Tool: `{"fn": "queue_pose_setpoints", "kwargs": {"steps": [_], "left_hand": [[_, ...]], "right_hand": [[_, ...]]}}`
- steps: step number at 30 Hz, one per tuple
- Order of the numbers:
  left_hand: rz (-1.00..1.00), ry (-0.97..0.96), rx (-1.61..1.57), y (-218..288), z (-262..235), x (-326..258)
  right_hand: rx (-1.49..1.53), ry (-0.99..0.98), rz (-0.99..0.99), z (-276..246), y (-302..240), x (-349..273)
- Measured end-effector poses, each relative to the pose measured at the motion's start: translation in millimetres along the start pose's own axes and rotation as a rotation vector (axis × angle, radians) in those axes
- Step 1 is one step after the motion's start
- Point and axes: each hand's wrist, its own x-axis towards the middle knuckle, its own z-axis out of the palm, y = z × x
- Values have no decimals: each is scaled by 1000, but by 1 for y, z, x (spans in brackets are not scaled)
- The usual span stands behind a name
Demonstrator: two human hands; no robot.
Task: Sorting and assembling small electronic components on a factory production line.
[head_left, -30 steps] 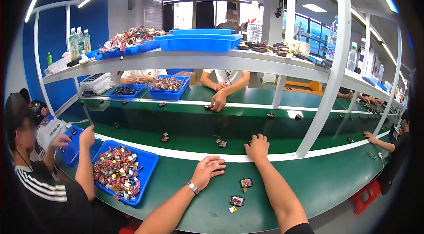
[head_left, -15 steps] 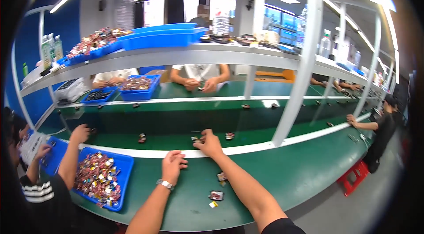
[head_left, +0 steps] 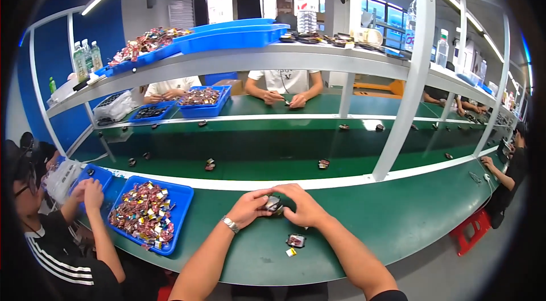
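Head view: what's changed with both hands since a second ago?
The right hand has drawn back from the belt; it and the left hand, empty before, now hold a small device. The blue tray and another device stay on the bench.

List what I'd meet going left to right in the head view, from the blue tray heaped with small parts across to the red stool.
Blue tray heaped with small parts, left hand, small dark piece between the hands, right hand, red stool.
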Motion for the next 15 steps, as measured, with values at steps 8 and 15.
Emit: {"fn": "queue_pose_setpoints", "kwargs": {"steps": [8,15], "left_hand": [[54,82,69,0,8,-9],[57,121,105,-2,10,-6]], "right_hand": [[-114,39,-21,14,-12,2],[-189,47,69,16,-7,5]]}}
